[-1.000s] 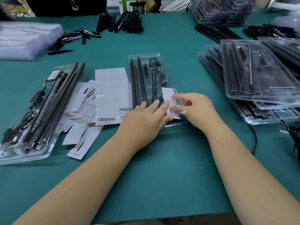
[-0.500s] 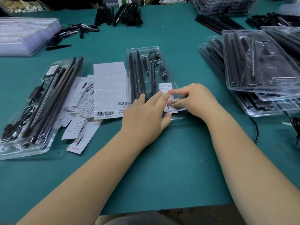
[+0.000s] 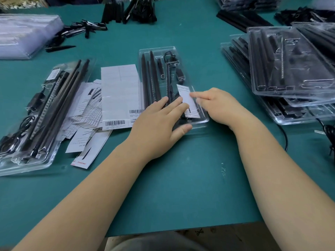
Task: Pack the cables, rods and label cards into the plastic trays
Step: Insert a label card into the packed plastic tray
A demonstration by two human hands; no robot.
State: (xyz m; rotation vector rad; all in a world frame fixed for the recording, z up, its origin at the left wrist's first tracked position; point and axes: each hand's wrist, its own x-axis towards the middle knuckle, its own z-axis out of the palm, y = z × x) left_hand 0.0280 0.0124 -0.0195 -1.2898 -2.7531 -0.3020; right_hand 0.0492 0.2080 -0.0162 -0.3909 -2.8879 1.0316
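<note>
The step in hand looks to be seating a label card (image 3: 186,101) into the near end of the clear tray (image 3: 174,49) at the centre of the frame. To do it well, I would keep the tray pinned flat with one hand so it cannot skate on the green table (image 3: 181,187), and slide the card down flat with the other until its edges sit under the moulded lips of its pocket, pressing along the card rather than at one corner so it neither bows nor pops out. The left hand (image 3: 159,124) lies flat with fingers straight and slightly spread, its fingertips resting over the lower ends of the rods (image 3: 150,78) and the left edge of the card, its thumb at the tray's near rim. The right hand (image 3: 217,107) sits just right of the card, its index finger stretched out and touching the card's right edge; its other fingers curl underneath, and whether they pinch anything I cannot tell. The card thus lies between the two hands, touched by both, tilted a little and over the tray's lower right compartment. A cable (image 3: 171,58) is already coiled in the tray's upper part. More loose cards (image 3: 87,109) are fanned at left of centre, beside another filled tray (image 3: 27,160) at lower left, and stacked trays (image 3: 290,69) fill the right of the frame.
</note>
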